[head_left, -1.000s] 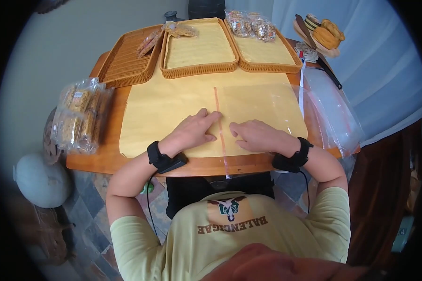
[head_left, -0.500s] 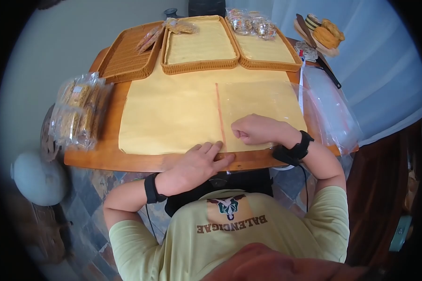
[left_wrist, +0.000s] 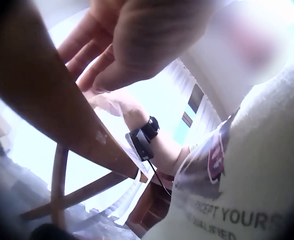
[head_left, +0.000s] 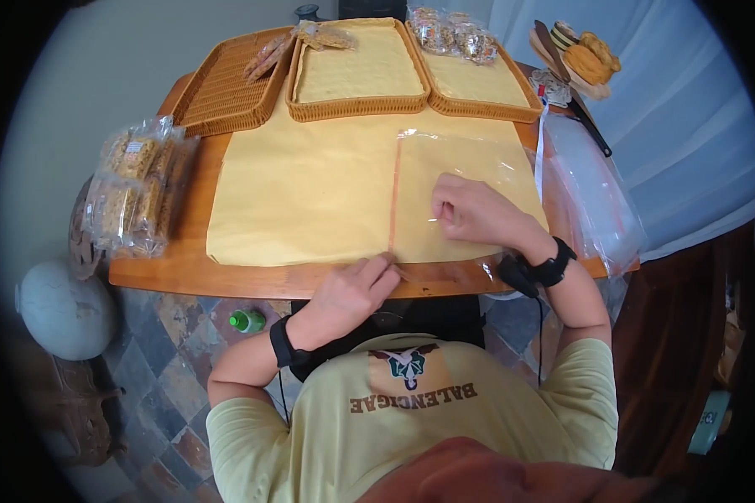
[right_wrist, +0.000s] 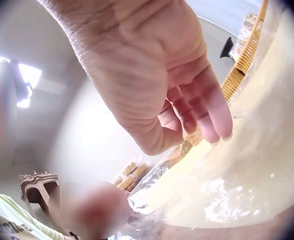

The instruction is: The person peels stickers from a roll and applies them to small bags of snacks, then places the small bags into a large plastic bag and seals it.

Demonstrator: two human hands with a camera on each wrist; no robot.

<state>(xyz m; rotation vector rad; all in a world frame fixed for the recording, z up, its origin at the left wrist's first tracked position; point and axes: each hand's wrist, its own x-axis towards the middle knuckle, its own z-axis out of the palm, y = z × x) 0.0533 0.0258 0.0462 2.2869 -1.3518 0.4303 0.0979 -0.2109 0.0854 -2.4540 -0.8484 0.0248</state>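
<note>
A clear plastic bag (head_left: 495,168) with a red strip (head_left: 395,193) along its left side lies on the yellow sheet (head_left: 302,193). My left hand (head_left: 348,293) is at the table's front edge, its thumb and fingers pinching the bag's near left corner by the strip's lower end. Over the middle of the bag is my right hand (head_left: 482,210), with loosely bent fingers. In the right wrist view, that hand (right_wrist: 157,75) shows no object between thumb and fingers, and its fingertips are close over the shiny film.
Wicker trays (head_left: 356,107) line the back, some bearing packaged snacks (head_left: 453,38). More snack packs (head_left: 138,189) stand at the left edge. Further clear bags (head_left: 591,189) lie at the right, near a black-handled knife (head_left: 591,126). A green-capped bottle (head_left: 247,320) is on the floor.
My left hand has moved from the strip's middle down to its near end and now pinches the corner. My right hand has shifted slightly right and away from me.
</note>
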